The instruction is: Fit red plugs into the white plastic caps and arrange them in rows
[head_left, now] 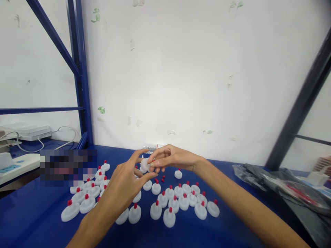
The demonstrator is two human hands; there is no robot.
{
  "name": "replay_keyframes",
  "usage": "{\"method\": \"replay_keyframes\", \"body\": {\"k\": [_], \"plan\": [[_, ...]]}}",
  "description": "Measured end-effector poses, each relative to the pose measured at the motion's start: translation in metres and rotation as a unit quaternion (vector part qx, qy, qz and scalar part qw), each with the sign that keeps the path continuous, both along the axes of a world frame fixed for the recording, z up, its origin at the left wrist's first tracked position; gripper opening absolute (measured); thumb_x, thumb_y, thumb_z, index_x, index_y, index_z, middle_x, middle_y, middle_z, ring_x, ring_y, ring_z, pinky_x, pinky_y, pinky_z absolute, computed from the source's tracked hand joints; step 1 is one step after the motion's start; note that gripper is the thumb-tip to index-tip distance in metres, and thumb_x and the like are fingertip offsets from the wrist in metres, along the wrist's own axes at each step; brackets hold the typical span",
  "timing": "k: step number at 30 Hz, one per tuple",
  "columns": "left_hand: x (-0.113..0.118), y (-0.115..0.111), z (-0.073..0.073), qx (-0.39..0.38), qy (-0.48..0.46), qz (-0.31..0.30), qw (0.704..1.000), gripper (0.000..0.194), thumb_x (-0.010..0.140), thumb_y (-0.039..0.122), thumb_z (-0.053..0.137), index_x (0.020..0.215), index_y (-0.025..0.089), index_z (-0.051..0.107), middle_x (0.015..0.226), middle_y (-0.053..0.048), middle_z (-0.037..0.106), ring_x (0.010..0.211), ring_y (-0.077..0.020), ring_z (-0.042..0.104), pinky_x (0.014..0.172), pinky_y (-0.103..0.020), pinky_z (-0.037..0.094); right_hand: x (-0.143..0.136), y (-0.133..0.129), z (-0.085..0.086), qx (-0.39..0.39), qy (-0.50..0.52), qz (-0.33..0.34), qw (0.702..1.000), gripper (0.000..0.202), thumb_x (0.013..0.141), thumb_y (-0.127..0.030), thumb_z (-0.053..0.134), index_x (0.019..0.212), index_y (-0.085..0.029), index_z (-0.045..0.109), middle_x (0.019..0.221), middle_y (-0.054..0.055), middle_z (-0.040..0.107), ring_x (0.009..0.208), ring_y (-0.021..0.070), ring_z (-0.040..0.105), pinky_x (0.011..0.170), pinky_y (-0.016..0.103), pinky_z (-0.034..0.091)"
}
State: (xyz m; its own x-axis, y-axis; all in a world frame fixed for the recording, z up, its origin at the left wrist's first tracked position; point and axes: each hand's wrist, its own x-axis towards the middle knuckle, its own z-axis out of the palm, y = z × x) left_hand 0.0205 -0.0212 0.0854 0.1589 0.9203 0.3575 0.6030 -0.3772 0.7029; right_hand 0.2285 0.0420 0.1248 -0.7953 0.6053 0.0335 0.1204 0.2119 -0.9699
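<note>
My right hand (165, 159) pinches a white round lid (146, 164) between thumb and fingers, and a bit of red shows at its fingertips. Around the lid's left side curves my left hand (130, 175), thumb and index finger apart; I see a gap between its thumb and the lid. White nozzle lids with red tips stand on the blue table (196, 234) beneath both hands, such as a front lid (169, 218) and a left lid (70, 212). Several small loose red caps (163, 178) lie just below my right hand. My left forearm hides some lids.
Behind my hands lies a clear plastic item (150, 148) by the white wall (181, 75). Dark grey bags (292, 196) and clear plastic wrap (248, 175) sit at right. A white power strip (20, 167) and cables are at left, near a blue rack post (84, 86).
</note>
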Motion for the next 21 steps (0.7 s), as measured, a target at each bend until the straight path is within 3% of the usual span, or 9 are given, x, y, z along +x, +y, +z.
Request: {"method": "replay_keyframes", "body": {"k": [2,5,9,13,17,21], "plan": [[-0.001,0.002,-0.003,0.021,0.016,0.034,0.999,0.061,0.086,0.051,0.067,0.14,0.035,0.044,0.119,-0.001,0.073,0.075,-0.0209,0.075,0.072,-0.033,0.052,0.012,0.013,-0.004,0.017,-0.03,-0.049,0.998,0.031,0.083,-0.036,0.078,0.109,-0.02,0.075,0.101,0.005,0.075,0.084,0.0121,0.067,0.076,0.024,0.051],[-0.003,0.004,-0.008,0.055,0.036,0.064,0.996,0.052,0.093,0.051,0.057,0.141,0.035,0.044,0.12,-0.002,0.072,0.074,-0.0199,0.073,0.071,-0.033,0.052,0.037,0.037,-0.015,0.046,-0.113,-0.141,0.982,0.036,0.082,-0.042,0.077,0.109,-0.018,0.074,0.104,0.008,0.075,0.084,0.0131,0.067,0.067,0.021,0.048],[-0.003,0.004,-0.008,0.061,0.04,0.073,0.995,0.044,0.096,0.05,0.051,0.137,0.034,0.047,0.115,0.0,0.072,0.067,-0.0177,0.071,0.069,-0.033,0.051,0.066,0.065,-0.038,0.049,-0.204,-0.179,0.961,0.032,0.08,-0.043,0.076,0.098,-0.016,0.077,0.094,0.008,0.077,0.075,0.0124,0.066,0.054,0.018,0.039],[-0.003,0.002,-0.006,0.055,0.04,0.066,0.996,0.043,0.096,0.05,0.049,0.136,0.033,0.049,0.113,0.0,0.071,0.065,-0.0176,0.071,0.069,-0.034,0.05,0.077,0.076,-0.056,0.053,-0.286,-0.178,0.94,0.031,0.079,-0.043,0.074,0.095,-0.017,0.079,0.085,0.006,0.077,0.067,0.0121,0.065,0.049,0.019,0.035],[-0.002,0.0,-0.004,0.049,0.035,0.056,0.997,0.045,0.095,0.053,0.05,0.134,0.031,0.051,0.11,0.0,0.073,0.066,-0.0191,0.072,0.073,-0.037,0.05,0.079,0.072,-0.051,0.107,-0.33,-0.165,0.923,0.038,0.077,-0.047,0.076,0.103,-0.02,0.079,0.079,0.003,0.075,0.061,0.0117,0.061,0.053,0.021,0.04],[-0.001,0.0,-0.004,0.056,0.034,0.064,0.996,0.045,0.094,0.051,0.05,0.134,0.03,0.052,0.106,-0.001,0.075,0.065,-0.0198,0.072,0.074,-0.037,0.051,0.071,0.067,-0.037,0.237,-0.33,-0.201,0.892,0.038,0.088,-0.051,0.068,0.109,-0.021,0.076,0.092,0.005,0.075,0.078,0.0175,0.065,0.07,0.027,0.047]]}}
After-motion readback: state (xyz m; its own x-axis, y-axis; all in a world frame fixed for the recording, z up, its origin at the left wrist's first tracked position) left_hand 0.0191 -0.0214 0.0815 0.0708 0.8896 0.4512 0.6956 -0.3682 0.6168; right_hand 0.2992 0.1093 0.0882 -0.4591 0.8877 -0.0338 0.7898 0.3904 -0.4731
